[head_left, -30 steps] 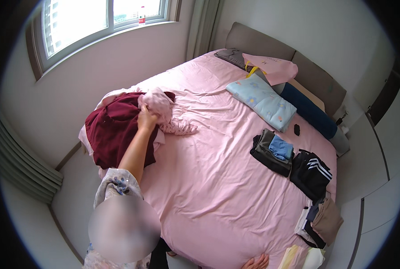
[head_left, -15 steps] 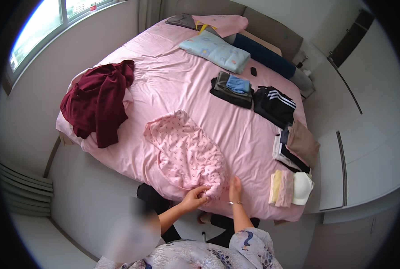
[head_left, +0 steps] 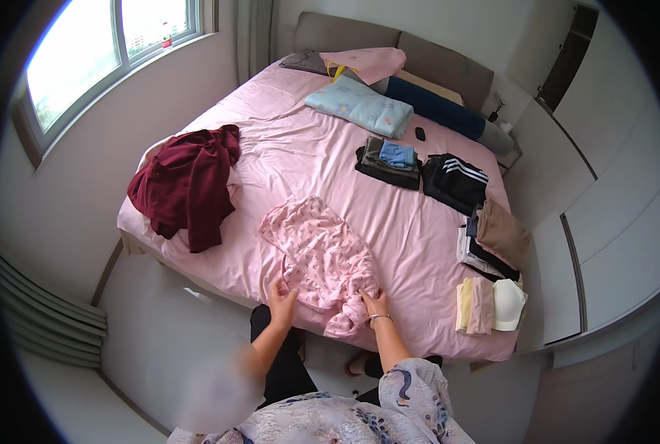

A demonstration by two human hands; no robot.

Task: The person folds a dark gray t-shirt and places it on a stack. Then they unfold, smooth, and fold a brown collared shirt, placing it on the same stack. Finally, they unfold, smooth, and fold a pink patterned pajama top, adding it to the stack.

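Observation:
A pink garment with a small dark print [head_left: 322, 251] lies rumpled near the front edge of the bed; its exact kind cannot be made out. At its near left edge is my left hand [head_left: 282, 305], fingers stretched upward and thumb apart, touching or just beside the cloth. My right hand [head_left: 376, 305], with a bracelet at the wrist, pinches the garment's near right edge. Between the hands a bunched end of the cloth hangs toward the mattress edge.
On the pink-sheeted bed [head_left: 270, 148] lie a dark red garment [head_left: 185, 185] at left, a light blue folded quilt [head_left: 361, 107] farther back, and folded dark clothes [head_left: 456, 181], a brown folded garment [head_left: 504, 231] and a white bra [head_left: 509, 305] at right. White cabinets [head_left: 618, 244] stand beyond.
My left hand has let go of the near end and moved left to the garment's left edge. My right hand has taken hold of the right edge. The view has shifted slightly.

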